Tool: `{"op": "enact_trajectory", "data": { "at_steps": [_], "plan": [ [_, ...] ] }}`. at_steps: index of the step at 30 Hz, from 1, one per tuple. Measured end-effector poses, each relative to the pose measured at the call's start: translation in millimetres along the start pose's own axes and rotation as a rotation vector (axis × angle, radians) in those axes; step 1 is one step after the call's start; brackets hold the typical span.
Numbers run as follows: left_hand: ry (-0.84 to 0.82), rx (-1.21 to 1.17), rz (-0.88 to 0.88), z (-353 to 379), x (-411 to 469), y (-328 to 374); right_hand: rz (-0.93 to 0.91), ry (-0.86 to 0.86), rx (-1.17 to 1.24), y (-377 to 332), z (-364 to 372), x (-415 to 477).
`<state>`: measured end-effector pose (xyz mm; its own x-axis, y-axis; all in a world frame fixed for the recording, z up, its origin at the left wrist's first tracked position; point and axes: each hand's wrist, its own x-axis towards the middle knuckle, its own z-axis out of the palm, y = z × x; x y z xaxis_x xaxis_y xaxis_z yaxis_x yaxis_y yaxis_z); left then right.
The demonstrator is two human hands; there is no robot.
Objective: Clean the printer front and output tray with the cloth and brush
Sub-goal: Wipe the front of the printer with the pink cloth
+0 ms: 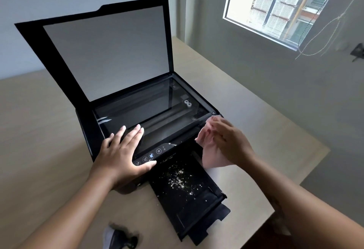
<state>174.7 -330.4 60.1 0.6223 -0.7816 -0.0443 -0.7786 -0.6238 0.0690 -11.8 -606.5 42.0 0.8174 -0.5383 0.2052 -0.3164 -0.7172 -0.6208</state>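
My right hand (232, 144) and cloth (211, 156): motion-blurred. The dark object (123, 238) on the desk (49, 130): too blurred for me to identify.

The black printer (157, 122) sits mid-tabletop (49, 130), its scanner lid (110, 51) raised toward 11 o'clock and the glass (141, 103) bare. Its output tray (197, 213) is pulled out toward 5 o'clock and strewn with white crumbs (177, 178). The pale pink cloth (210, 156) hangs crumpled in the right grip (228, 142) at the printer's 3 o'clock corner, while the dark, blurred brush (122, 237) lies at the tray's 8 o'clock.
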Motion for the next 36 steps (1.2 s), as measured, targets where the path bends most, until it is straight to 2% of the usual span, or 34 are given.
{"op": "enact_trajectory", "data": {
  "at_steps": [2,4,7,10,11,14,16,18,21,23,26,29,31,36],
  "plan": [
    [-0.006,0.005,-0.002,0.0,-0.1,1.0,0.146,0.043,-0.005,1.7,5.1,4.9],
    [-0.021,0.021,-0.004,0.5,-0.5,1.6,0.201,-0.002,-0.041,-3.8,16.1,3.5],
    [-0.064,0.045,-0.017,-0.6,0.4,0.8,0.011,-0.091,-0.177,-1.7,17.8,-6.6],
    [-0.125,0.000,-0.074,-2.9,6.0,9.1,-0.150,-0.124,-0.157,16.8,-2.3,-2.9],
    [-0.131,-0.032,-0.105,-3.3,8.0,14.4,-0.121,-0.103,-0.124,21.3,-5.7,-1.3],
    [-0.049,-0.075,-0.183,-0.1,13.4,33.1,0.123,-0.006,0.022,9.0,2.1,3.2],
    [0.026,-0.052,-0.201,5.1,13.0,39.2,0.176,0.001,-0.051,-3.6,14.8,5.8],
    [0.041,-0.036,-0.209,7.1,12.2,38.3,0.140,-0.073,-0.161,-7.6,12.7,5.3],
    [0.042,-0.004,-0.213,8.2,11.9,36.7,-0.057,-0.178,-0.240,10.1,-12.3,3.0],
    [0.055,-0.004,-0.215,8.4,12.1,37.6,-0.059,-0.214,-0.279,19.9,-21.4,6.0],
    [0.062,0.000,-0.229,8.2,11.3,38.9,-0.045,0.018,-0.299,11.8,-1.4,10.2],
    [0.064,0.013,-0.239,7.8,10.6,40.3,-0.019,-0.003,-0.363,11.1,22.2,11.2],
    [0.057,0.011,-0.244,7.5,10.3,40.0,-0.083,0.001,-0.269,16.8,25.3,13.9],
    [0.048,0.015,-0.253,7.9,10.0,42.1,-0.577,-0.076,-0.250,48.8,7.6,32.4]
  ]
}}
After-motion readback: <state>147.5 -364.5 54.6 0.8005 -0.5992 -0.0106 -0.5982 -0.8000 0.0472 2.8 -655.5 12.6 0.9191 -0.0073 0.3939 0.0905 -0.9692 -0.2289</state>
